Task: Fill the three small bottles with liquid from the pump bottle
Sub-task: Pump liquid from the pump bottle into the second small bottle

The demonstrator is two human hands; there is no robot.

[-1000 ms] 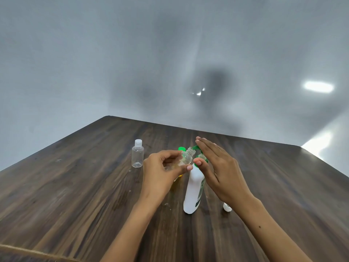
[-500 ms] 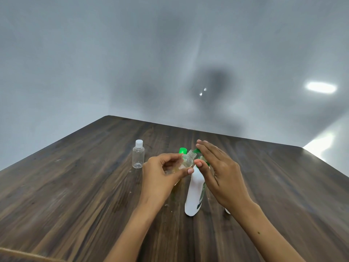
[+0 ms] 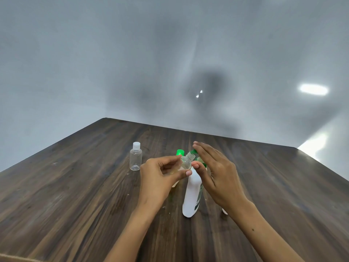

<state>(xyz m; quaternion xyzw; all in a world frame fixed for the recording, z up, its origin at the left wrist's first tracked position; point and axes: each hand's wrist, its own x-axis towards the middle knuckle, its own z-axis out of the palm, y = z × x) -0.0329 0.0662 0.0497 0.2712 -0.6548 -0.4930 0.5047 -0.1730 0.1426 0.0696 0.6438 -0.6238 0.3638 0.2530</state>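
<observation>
A white pump bottle [image 3: 191, 197] with a green pump head stands mid-table. My right hand [image 3: 215, 173] lies over the pump head with its fingers straight. My left hand [image 3: 160, 176] pinches a small clear uncapped bottle [image 3: 187, 161], tilted with its neck at the green nozzle. A second small clear bottle [image 3: 135, 159] with a white cap stands upright to the left. Behind my left hand a green cap [image 3: 180, 152] shows on something mostly hidden.
The dark wooden table [image 3: 75, 195] has its far edge near a grey wall. A small white object [image 3: 224, 211] peeks out from under my right wrist. A tan strip lies at the table's near-left edge.
My right hand has stayed on the pump head and my left hand keeps the small bottle at the nozzle; both shifted only slightly.
</observation>
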